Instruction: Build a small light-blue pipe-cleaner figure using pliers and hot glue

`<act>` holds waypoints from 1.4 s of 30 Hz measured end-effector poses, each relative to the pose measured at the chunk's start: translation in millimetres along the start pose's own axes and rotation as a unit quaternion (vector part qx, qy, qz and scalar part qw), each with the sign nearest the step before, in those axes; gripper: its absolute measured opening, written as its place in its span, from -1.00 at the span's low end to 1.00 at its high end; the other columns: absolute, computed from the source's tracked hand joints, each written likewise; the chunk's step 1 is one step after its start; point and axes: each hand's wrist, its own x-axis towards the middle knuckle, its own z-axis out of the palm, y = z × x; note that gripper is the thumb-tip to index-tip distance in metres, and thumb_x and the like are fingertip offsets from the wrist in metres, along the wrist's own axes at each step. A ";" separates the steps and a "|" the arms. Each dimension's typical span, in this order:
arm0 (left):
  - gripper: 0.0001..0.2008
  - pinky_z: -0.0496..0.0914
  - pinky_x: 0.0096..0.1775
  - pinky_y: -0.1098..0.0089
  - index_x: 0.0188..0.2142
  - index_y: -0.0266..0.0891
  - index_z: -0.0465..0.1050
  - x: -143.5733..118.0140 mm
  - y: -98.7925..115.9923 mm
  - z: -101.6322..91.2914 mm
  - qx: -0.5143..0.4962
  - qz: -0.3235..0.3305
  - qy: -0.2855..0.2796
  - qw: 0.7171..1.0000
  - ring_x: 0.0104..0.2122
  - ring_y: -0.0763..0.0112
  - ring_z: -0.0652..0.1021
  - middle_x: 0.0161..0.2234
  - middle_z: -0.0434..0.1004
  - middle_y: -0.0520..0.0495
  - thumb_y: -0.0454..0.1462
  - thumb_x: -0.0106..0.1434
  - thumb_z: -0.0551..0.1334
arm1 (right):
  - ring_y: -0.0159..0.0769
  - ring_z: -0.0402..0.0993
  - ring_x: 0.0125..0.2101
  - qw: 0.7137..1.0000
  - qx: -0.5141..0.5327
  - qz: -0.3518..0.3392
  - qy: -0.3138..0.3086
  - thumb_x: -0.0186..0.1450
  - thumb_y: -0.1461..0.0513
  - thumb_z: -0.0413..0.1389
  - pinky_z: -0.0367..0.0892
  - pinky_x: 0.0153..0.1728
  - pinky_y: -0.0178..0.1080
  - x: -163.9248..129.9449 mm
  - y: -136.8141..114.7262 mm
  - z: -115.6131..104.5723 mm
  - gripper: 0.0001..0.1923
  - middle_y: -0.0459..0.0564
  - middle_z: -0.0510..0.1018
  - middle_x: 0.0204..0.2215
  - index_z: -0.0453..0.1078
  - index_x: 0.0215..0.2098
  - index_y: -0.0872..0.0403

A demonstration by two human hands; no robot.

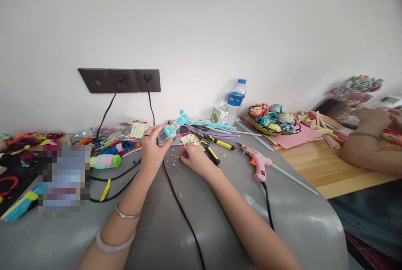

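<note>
Between the thumb and fingers of my left hand is a turquoise fuzzy pipe-cleaner figure, held up over the back of the grey table. My right hand is low over the table, its fingers curled in with the tips close together. Whatever those fingers may hold is too small or hidden to tell. Just beyond it lie yellow-and-black pliers and a small printed card. Small crumbs are scattered between my hands. Farther right, a pink glue gun rests on its side.
Turquoise and lilac pipe cleaners lie along the wall near a water bottle and a small box. A black cable crosses the table. Right stands a basket of paper flowers; another person's arm rests beyond.
</note>
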 end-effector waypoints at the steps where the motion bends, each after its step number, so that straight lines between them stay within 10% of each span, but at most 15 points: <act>1: -0.68 0.41 0.03 0.17 -0.01 -0.19 0.51 0.0 0.0 0.2 -0.001 0.001 -0.001 1.000 -0.05 0.14 0.55 -0.10 0.55 -0.15 -0.28 0.23 0.30 | -0.25 0.44 -0.25 1.000 -0.004 0.000 0.000 0.27 0.41 0.15 0.22 -0.14 -0.23 0.0 0.3 0.4 -0.90 0.02 0.53 -0.32 0.46 -0.37 0.13; 27: -0.69 0.40 0.05 0.16 -0.02 -0.16 0.51 0.4 2.7 -0.8 0.007 -0.017 -0.011 1.000 -0.03 0.13 0.54 -0.09 0.56 -0.13 -0.28 0.22 0.29 | -0.23 0.45 -0.21 1.000 -0.003 -0.010 -0.003 0.27 0.40 0.13 0.16 -0.08 -0.19 -0.4 0.0 2.5 -0.88 0.00 0.54 -0.32 0.43 -0.39 0.11; 37: -0.71 0.39 0.01 0.17 -0.05 -0.15 0.51 -0.2 5.3 0.5 0.015 -0.005 -0.011 1.000 -0.06 0.14 0.55 -0.11 0.57 -0.12 -0.28 0.20 0.31 | -0.28 0.47 -0.34 0.990 0.041 0.134 0.034 0.20 0.38 0.13 0.21 -0.28 -0.28 -16.0 21.0 -27.6 -0.89 -0.01 0.60 -0.38 0.44 -0.44 0.08; 42: -0.70 0.39 0.02 0.15 -0.05 -0.15 0.51 -1.0 5.8 1.2 0.013 0.000 -0.009 1.000 -0.06 0.12 0.55 -0.10 0.56 -0.12 -0.29 0.20 0.33 | -0.31 0.41 -0.38 0.986 0.114 0.094 0.083 0.17 0.32 0.11 0.21 -0.35 -0.30 -23.5 26.7 -42.2 -0.91 -0.04 0.57 -0.40 0.47 -0.40 0.09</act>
